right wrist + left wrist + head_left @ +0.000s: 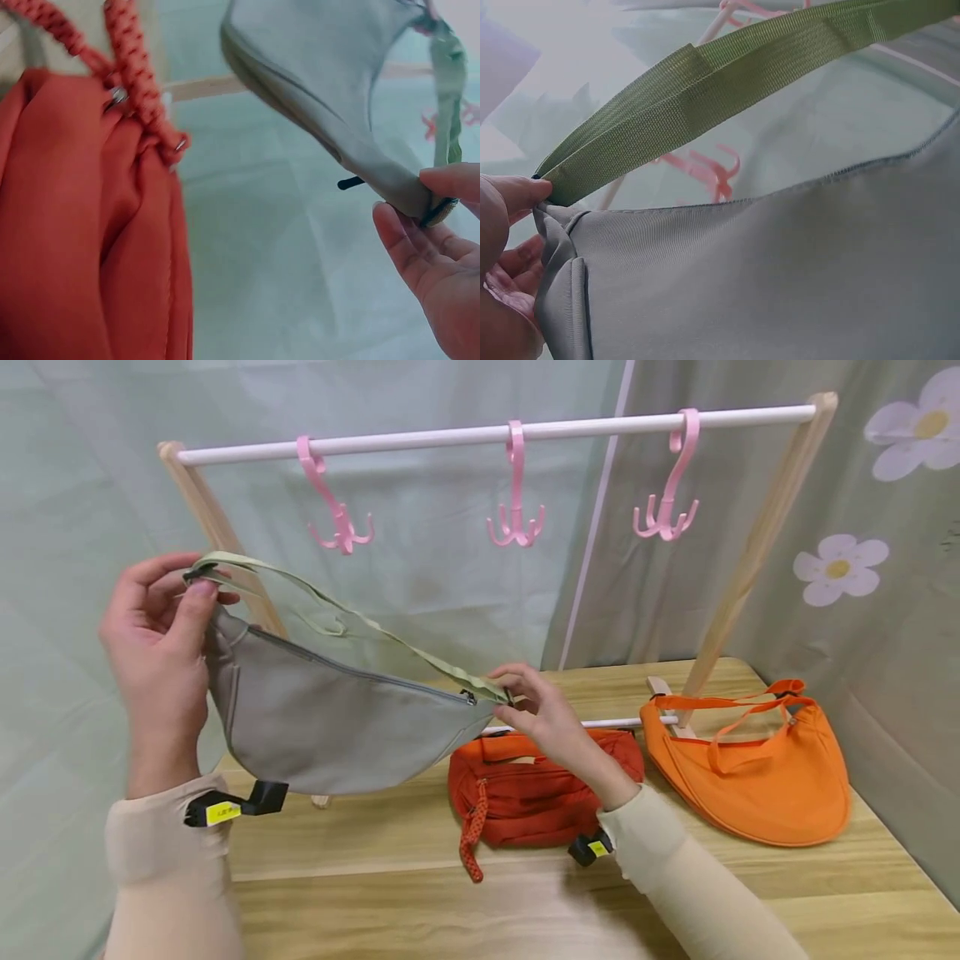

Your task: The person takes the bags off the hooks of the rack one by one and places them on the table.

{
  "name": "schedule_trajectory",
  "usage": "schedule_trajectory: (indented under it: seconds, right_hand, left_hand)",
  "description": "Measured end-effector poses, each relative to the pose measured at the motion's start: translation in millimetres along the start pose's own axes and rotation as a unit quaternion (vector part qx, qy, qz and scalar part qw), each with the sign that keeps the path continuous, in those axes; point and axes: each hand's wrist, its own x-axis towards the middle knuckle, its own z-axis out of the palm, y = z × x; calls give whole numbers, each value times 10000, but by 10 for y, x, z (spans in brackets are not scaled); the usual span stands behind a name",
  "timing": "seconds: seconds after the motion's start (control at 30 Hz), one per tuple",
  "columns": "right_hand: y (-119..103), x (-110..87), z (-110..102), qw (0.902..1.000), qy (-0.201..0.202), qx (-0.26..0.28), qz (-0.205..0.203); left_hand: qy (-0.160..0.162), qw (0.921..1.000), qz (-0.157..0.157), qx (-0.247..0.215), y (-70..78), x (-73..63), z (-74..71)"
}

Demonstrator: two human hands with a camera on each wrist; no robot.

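Note:
A grey crescent-shaped sling bag [337, 718] with a light green webbing strap [360, 618] is held up above the table, tilted down to the right. At its upper left corner my left hand [161, 635] pinches the strap's end, thumb on the near side; the left wrist view shows the green strap [682, 105] up close. The lower right corner, near the zipper pull, is pinched by my right hand [551, 714]. In the right wrist view, thumb and fingers of that hand [442, 262] grip the tip of the grey bag [322, 82].
A wooden rack with a white rod [420, 439] carries three pink hooks, one of them the middle hook [516, 502]. On the wooden table [360, 893] lie a red bag [532, 793] with a cord pull and an orange bag [757, 768] by the rack's right leg.

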Motion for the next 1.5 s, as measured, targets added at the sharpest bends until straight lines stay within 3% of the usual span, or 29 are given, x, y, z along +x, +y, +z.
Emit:
schedule_trajectory:
  seconds: [0.27,0.6,0.9,1.3,1.5]
  right_hand:
    - [-97,-31,45,9995,129,280,-114]
    - [-97,-15,80,9996,193,167,-135]
    - [-96,72,195,9999,130,-90,-17]
    - [-64,136,427,9990,-264,-52,354]
    - [-49,178,536,9963,-548,-58,663]
  left_hand:
    - [408,9983,-345,-250,-85,-34,-226]
    - [472,9960,-708,267,-124,-32,-409]
    - [440,9925,-919,669,-175,-54,-693]
    - [813,9804,-1569,877,-313,-139,-1050]
    - [982,9695,-2055,906,-458,-184,-1232]
